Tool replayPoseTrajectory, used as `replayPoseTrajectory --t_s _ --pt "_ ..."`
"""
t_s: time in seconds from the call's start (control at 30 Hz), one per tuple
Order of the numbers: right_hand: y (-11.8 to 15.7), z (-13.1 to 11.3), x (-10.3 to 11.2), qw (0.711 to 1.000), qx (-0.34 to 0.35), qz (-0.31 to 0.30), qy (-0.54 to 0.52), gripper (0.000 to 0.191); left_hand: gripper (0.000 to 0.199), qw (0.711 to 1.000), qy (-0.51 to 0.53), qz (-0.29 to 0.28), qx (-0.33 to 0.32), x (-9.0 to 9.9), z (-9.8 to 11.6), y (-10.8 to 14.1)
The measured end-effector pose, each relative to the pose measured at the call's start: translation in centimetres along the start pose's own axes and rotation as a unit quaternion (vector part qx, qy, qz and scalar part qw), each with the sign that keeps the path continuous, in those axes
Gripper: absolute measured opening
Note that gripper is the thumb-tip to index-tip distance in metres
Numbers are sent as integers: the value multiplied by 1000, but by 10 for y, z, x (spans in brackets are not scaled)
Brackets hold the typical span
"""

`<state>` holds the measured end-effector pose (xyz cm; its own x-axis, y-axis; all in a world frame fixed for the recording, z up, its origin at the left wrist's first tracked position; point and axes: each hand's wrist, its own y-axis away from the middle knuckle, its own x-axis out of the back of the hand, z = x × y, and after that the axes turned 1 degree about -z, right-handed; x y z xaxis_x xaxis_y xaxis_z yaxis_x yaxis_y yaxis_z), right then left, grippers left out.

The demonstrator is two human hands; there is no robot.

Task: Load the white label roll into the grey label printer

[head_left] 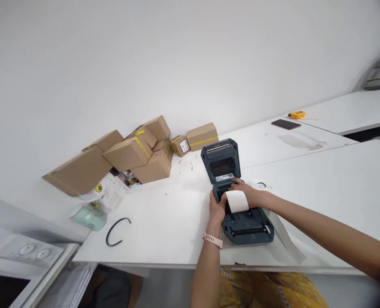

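A dark blue-grey label printer [248,229] stands on the white table with its lid [220,160] raised. A roll of white labels [237,201] is in its middle, the loose end curving toward me. My left hand [217,207] is closed at the printer's left side, fingers against the outer wall and thumb inside beside the roll. From the right, my right hand [249,193] reaches over the roll, fingers bent around its far side; the fingertips are partly hidden.
Several cardboard boxes [125,154] are piled against the wall at left. A black headband-like hoop [108,233] and a mint-green container [87,217] lie at left. A dark phone-like slab [286,124] and a yellow tape measure [297,114] lie far right. Backing paper [287,239] lies beside the printer.
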<state>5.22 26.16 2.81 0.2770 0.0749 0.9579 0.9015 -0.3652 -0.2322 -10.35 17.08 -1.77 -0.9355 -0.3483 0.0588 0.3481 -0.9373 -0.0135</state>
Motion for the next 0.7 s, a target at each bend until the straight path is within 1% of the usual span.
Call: replayPoseTrajectory --t_s 0.1,0.17,0.23,0.27,0.33,0.4,0.43,0.5,0.53,0.57,0.63,0.7 --pt "27 -26 24 1000 12 0 -26 24 77 1000 -2 -1 -9 0 6 3" --pt "51 -48 37 996 18 14 -82 27 71 1000 -12 0 -17 0 10 5" --pt "77 -71 43 990 36 15 -134 29 69 1000 -25 3 -19 0 14 7" --pt "90 -82 41 989 42 15 -139 32 69 999 -30 3 -17 0 15 9" --pt "112 -99 28 992 30 43 -115 43 71 999 -37 0 -10 1 17 11" --pt "127 -110 5 992 16 100 -71 60 75 999 -54 -4 1 1 18 14" --pt "132 -114 -8 990 11 132 -43 65 78 997 -74 0 8 1 20 16" --pt "137 -121 -34 981 0 195 16 70 84 990 -141 27 9 1 26 17" --pt "138 -123 -44 974 -7 222 42 70 85 983 -179 48 -5 1 33 17" --pt "138 -125 -53 968 -14 243 61 70 85 973 -215 73 -34 0 41 15" --pt "137 -129 -64 960 -22 270 76 67 80 948 -267 115 -132 -1 67 8" --pt "137 -131 -68 956 -26 283 70 65 74 905 -309 150 -251 -4 101 -5"
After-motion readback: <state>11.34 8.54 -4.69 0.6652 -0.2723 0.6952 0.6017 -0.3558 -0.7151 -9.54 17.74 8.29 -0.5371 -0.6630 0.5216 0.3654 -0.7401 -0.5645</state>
